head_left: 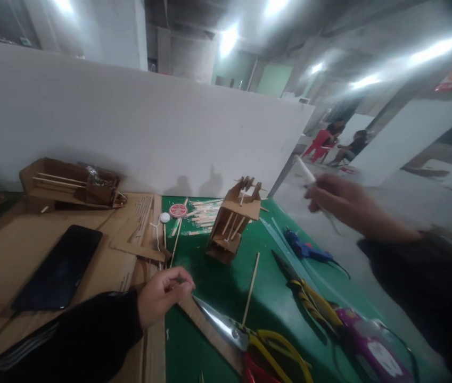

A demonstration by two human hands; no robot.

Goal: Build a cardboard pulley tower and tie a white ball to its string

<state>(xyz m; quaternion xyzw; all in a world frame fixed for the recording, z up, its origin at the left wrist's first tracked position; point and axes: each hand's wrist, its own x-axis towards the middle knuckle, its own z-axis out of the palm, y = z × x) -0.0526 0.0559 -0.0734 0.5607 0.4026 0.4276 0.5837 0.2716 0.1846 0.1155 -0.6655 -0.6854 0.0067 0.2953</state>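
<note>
My right hand (335, 202) is raised past the right side of the table, its fingers closed round a white stick (304, 170). Motion blurs the stick, and its lower part is hidden by the hand. Above the table's left part, my left hand (165, 295) has thumb and fingertips pinched together; whatever lies between them is too small to make out. Just beside those fingertips is the tip of the scissors (226, 327), which have yellow and red handles. Beyond them a small cardboard model (229, 223) with thin wooden sticks through it stands on the green tabletop (205, 279).
Pliers (309, 298), a blue glue gun (309, 249) and a purple device (369, 340) lie at right. Wrapped sticks (205, 213) and a red round disc (178, 210) lie behind. A black phone (60, 268) rests on cardboard at left, near a cardboard box (70, 183). A white partition (130, 117) stands behind.
</note>
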